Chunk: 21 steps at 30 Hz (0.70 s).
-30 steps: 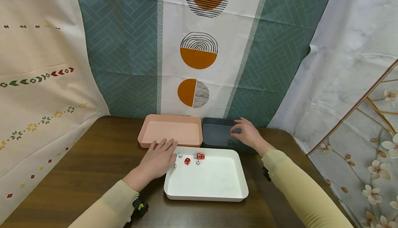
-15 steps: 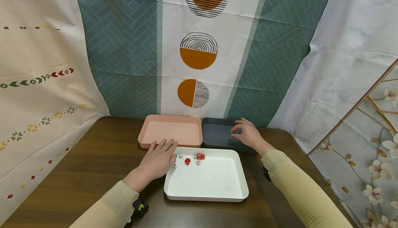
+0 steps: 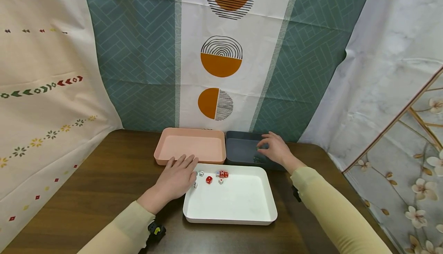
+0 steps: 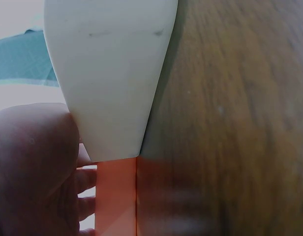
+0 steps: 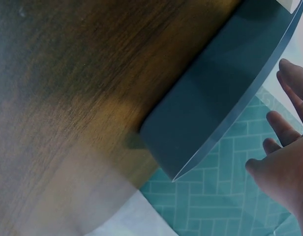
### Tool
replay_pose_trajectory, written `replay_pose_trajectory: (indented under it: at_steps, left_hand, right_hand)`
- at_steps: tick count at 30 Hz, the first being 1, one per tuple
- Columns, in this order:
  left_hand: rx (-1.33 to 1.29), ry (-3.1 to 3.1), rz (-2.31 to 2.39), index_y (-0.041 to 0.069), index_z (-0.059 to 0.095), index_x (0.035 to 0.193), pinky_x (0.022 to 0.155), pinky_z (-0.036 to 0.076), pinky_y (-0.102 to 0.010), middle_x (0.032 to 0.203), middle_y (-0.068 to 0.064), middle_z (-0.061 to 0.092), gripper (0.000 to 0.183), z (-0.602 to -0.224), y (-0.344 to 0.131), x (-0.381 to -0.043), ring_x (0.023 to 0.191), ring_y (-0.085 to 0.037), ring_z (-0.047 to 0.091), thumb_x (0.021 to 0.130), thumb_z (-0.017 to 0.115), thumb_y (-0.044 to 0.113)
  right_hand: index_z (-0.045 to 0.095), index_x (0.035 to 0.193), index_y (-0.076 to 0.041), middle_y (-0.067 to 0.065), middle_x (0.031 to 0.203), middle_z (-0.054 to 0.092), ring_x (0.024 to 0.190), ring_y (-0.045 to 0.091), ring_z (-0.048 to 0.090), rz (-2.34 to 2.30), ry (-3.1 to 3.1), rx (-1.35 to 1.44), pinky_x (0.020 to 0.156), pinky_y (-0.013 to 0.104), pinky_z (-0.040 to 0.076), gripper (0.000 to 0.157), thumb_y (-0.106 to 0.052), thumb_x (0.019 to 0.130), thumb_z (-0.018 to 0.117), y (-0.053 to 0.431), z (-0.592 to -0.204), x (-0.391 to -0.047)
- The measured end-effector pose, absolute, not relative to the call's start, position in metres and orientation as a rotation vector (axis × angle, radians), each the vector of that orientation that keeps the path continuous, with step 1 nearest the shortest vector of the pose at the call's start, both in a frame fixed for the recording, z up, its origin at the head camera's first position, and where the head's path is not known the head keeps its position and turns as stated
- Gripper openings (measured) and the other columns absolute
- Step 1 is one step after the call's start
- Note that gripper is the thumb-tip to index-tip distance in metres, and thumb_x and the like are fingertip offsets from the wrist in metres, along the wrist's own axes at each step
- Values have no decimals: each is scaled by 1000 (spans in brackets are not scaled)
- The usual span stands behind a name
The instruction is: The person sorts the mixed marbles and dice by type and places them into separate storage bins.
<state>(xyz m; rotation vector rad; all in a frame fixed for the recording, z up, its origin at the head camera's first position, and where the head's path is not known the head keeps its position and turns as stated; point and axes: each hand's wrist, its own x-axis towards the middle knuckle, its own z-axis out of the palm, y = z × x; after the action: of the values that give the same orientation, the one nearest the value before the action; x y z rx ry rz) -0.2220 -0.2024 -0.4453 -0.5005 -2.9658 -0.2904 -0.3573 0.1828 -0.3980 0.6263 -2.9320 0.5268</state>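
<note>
In the head view the left hand [image 3: 175, 177] lies over the left rim of the white tray [image 3: 238, 208], palm down, fingers straight and slightly spread. Beside its thumb, inside this tray, are several white dice and red dice [image 3: 209, 179]. The right hand [image 3: 275, 149] hovers above the dark blue tray [image 3: 238, 146], fingers bent loosely, with a gap between thumb and index finger. A small dark green thing shows in that gap; the right wrist view shows nothing between the fingers. More small dark green pieces [image 3: 257, 159] lie in the blue tray, too small to identify.
A pink tray [image 3: 190, 144] stands behind the white one, against the blue tray's left side. All three sit on a dark wooden table [image 3: 104, 181]. Patterned cloths [image 3: 145, 73] hang behind and at both sides.
</note>
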Motion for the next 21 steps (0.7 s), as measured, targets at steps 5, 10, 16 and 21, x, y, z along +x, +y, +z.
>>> replay_pose_trajectory:
  at_steps: [5, 10, 16, 21]
  left_hand:
    - [-498, -2968, -291, 2, 47, 167, 130, 19, -69, 174, -18, 41, 58, -446, -202, -222, 162, -45, 33, 117, 47, 32]
    - [-496, -2971, -288, 3, 47, 167, 130, 19, -69, 174, -18, 41, 58, -445, -202, -222, 162, -45, 32, 117, 47, 33]
    - [-497, -2973, -283, 2, 46, 167, 130, 19, -69, 174, -18, 40, 58, -445, -201, -222, 162, -45, 32, 117, 47, 33]
    - [-491, -2974, -282, 3, 47, 167, 130, 19, -69, 174, -18, 41, 58, -445, -202, -222, 162, -45, 32, 117, 47, 33]
  right_hand:
    - [85, 121, -9, 25, 163, 53, 164, 48, 24, 522, -2937, 626, 131, 67, 17, 20, -17, 103, 80, 183, -400, -359]
    - [84, 122, -8, 25, 163, 53, 164, 48, 24, 518, -2937, 628, 132, 66, 16, 21, -17, 103, 80, 183, -400, -359]
    - [84, 123, -8, 26, 162, 53, 163, 49, 25, 515, -2934, 634, 131, 67, 18, 22, -17, 103, 80, 183, -401, -360]
    - [84, 123, -8, 26, 162, 53, 163, 50, 25, 513, -2936, 640, 131, 68, 18, 22, -17, 103, 80, 183, -402, -359]
